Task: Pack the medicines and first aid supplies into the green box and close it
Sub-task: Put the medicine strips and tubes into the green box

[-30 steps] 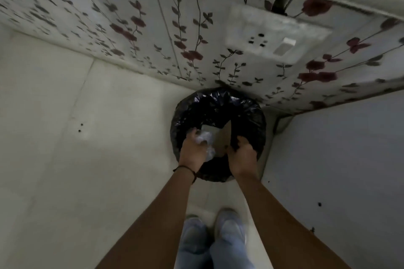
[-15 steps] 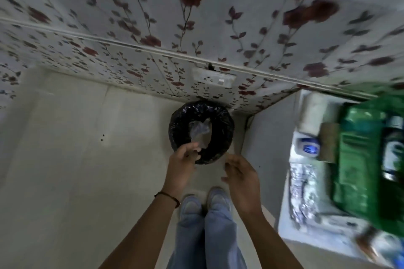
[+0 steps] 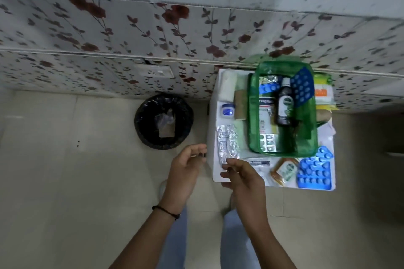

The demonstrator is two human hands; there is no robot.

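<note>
The green see-through box (image 3: 253, 116) lies open on a small white table (image 3: 215, 172) against the wall. Inside it are a dark bottle (image 3: 284, 102), a plaster box (image 3: 265, 102) and a blue pill strip (image 3: 302, 89). Around it on the table lie silver foil strips (image 3: 226, 144), a small blue-lidded jar (image 3: 227, 111), a white roll (image 3: 227, 86), a brown roll (image 3: 240, 105), an amber sachet (image 3: 284, 170) and blue blister packs (image 3: 314, 170). My left hand (image 3: 185, 172) hovers empty left of the table. My right hand (image 3: 244, 176) hangs over the table's front-left corner, fingers apart.
A black-lined waste bin (image 3: 164, 121) with scraps of packaging in it stands on the tiled floor left of the table. The flowered wall (image 3: 131, 35) with a socket plate (image 3: 156, 71) runs behind. My legs and shoes are below my hands.
My hands let go of the wrappers into the bin and pulled back. My view swung right, bringing the table and green box into sight; both hands now sit near the table's corner.
</note>
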